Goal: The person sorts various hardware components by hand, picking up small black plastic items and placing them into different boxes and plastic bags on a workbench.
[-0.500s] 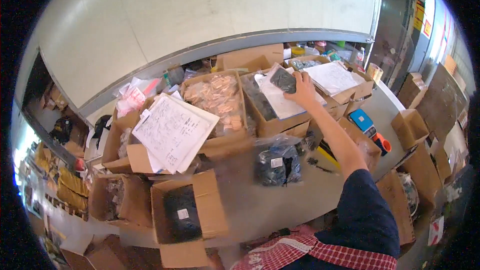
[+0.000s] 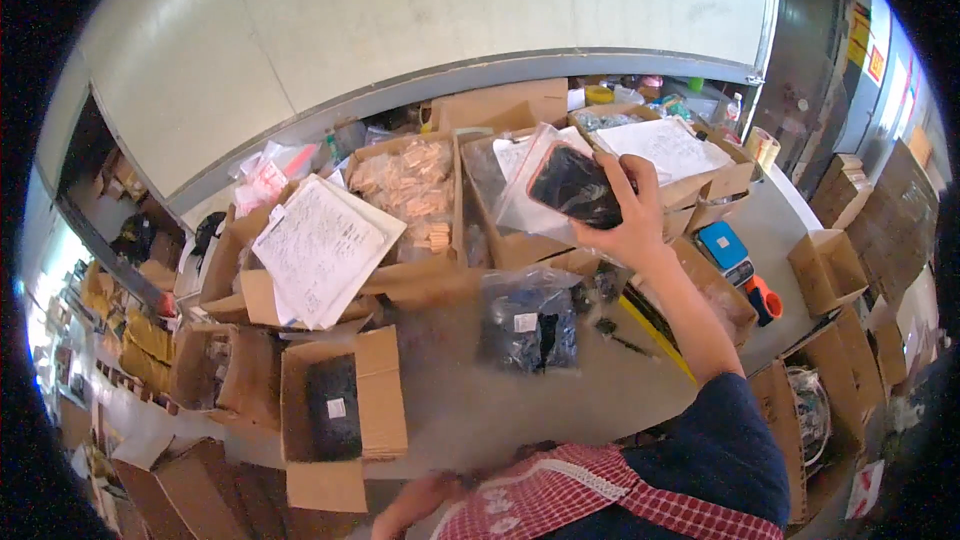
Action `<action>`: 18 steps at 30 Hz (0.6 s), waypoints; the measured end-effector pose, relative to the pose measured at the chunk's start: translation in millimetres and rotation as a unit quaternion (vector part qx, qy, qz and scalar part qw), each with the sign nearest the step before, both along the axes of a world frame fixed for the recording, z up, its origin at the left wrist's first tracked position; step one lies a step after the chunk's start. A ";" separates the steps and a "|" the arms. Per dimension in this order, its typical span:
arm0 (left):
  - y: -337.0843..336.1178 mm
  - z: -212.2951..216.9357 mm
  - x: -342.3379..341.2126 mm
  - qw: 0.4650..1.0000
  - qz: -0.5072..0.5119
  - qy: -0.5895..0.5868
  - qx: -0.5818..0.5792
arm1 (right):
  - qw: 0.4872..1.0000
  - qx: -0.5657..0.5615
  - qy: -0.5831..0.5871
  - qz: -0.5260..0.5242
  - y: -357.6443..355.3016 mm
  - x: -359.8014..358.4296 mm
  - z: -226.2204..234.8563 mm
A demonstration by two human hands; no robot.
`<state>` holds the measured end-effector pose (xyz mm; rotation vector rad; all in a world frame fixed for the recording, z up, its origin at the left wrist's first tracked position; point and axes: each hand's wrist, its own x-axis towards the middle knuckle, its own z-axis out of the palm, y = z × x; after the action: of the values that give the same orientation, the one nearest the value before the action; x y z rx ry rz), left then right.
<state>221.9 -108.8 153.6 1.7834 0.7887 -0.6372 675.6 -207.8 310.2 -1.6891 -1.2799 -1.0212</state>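
My right hand (image 2: 635, 210) grips a small clear zip bag (image 2: 575, 187) with black contents and a reddish edge, raised over the open boxes behind the table. What the black contents are I cannot make out. My left hand (image 2: 430, 493) is low at the front by the checked apron, blurred, its fingers unclear. On the grey table (image 2: 470, 395) lies a larger clear plastic bag (image 2: 528, 325) of dark items with a white label. Small loose black pieces (image 2: 610, 328) are scattered to its right.
Cardboard boxes line the back: one holds bagged tan pieces (image 2: 410, 185), another bears handwritten papers (image 2: 325, 250). An open box (image 2: 380, 390) with dark contents stands front left. A blue scale (image 2: 722, 245) and an orange tape dispenser (image 2: 765, 300) sit at right.
My right hand has lifted the zip bag off the papers and brought it nearer. My left hand has come into view at the lower edge. The view has shifted slightly.
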 end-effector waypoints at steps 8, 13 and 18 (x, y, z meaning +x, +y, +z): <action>5.7 60.6 76.8 0.917 0.156 -0.360 0.069 | 0.989 -0.089 -0.013 0.115 -23.9 -55.1 -0.6; -6.7 129.9 142.3 0.822 0.188 -0.534 0.071 | 0.959 -0.202 -0.058 0.191 -40.1 -81.0 2.6; -14.7 122.4 152.1 0.833 0.262 -0.486 -0.036 | 0.951 -0.187 -0.121 0.214 -50.7 -83.0 7.2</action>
<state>374.1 -123.6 275.9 1.4402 0.4633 0.5921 592.6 -258.5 317.4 -1.4744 -2.0002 -0.7701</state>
